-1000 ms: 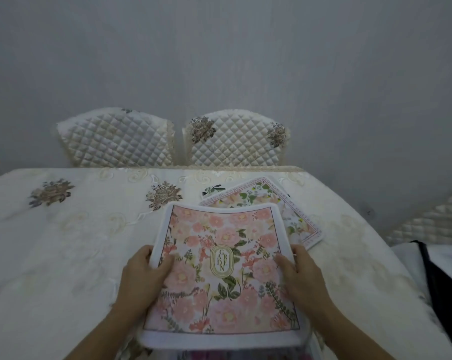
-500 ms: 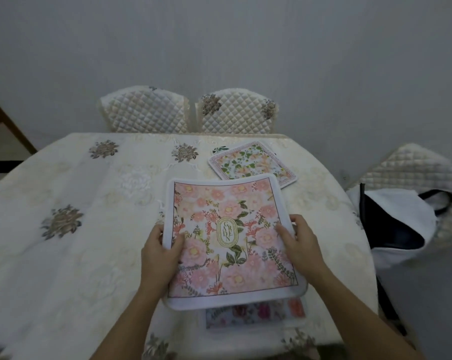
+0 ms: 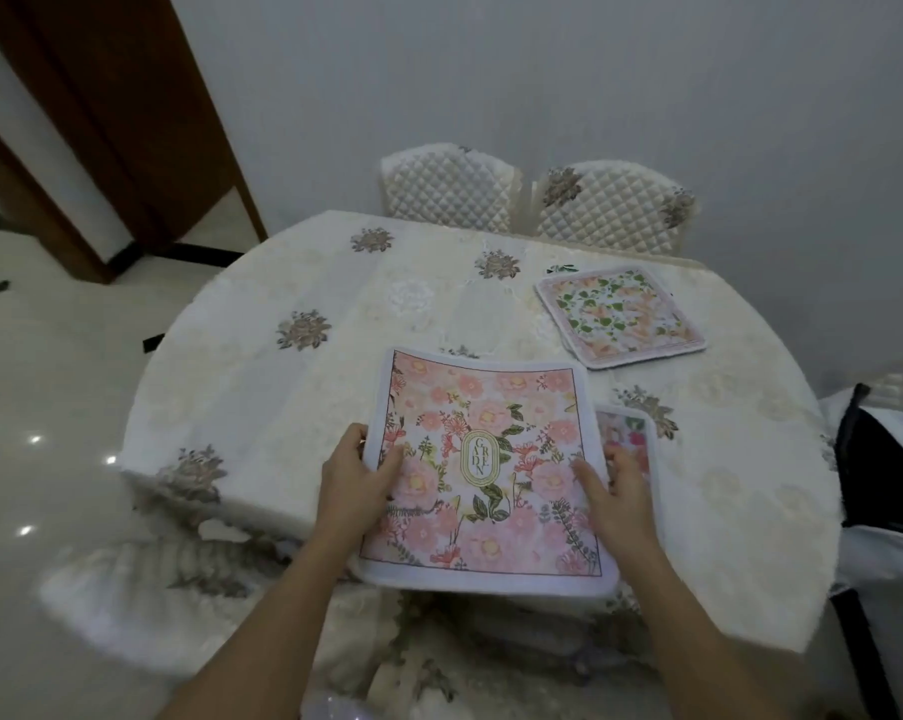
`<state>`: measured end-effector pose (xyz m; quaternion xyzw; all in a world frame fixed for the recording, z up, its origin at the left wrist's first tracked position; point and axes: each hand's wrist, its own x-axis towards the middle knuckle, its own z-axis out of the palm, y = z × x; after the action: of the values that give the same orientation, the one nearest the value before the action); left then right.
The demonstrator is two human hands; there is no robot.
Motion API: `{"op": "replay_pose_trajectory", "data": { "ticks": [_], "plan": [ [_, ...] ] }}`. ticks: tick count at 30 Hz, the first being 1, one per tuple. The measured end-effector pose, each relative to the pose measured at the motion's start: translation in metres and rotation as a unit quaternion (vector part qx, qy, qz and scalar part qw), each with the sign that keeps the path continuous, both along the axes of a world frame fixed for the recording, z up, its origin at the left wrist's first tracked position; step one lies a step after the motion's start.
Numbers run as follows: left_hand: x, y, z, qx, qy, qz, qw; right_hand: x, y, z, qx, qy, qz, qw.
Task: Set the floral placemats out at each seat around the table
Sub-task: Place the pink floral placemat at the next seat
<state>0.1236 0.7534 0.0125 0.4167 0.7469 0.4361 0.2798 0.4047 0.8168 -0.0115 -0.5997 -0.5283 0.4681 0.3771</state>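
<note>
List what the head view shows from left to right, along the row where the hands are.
left hand → pink placemat → right hand → placemat underneath, only an edge showing → dark bag

Centre frame, one placemat (image 3: 483,472) is held over the near side of the table (image 3: 283,407), left hand (image 3: 358,480) on its left edge, right hand (image 3: 613,493) on its right. A second placemat (image 3: 628,433) peeks out just right of it, and a third placemat (image 3: 621,314) lies flat at upper right. Two chairs (image 3: 532,200) stand side by side behind the table; a doorway (image 3: 101,122) fills the upper left.
</note>
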Motion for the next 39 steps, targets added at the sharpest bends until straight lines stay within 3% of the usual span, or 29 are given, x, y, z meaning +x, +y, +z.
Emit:
{"op": "replay_pose_trajectory", "data": {
  "ticks": [12, 28, 39],
  "plan": [
    [-0.091, -0.031, -0.019, -0.010, 0.014, 0.056, 0.998, -0.098, -0.010, -0.008, -0.013, -0.024, 0.039, 0.999],
    [-0.267, 0.057, -0.064, -0.056, -0.034, -0.091, 0.994, -0.265, -0.003, -0.048, -0.038, -0.068, -0.118, 0.990],
    [-0.306, 0.100, -0.089, -0.069, -0.030, -0.098, 0.992, -0.298, 0.041, -0.066, -0.052, -0.112, -0.121, 0.985]
  ]
}}
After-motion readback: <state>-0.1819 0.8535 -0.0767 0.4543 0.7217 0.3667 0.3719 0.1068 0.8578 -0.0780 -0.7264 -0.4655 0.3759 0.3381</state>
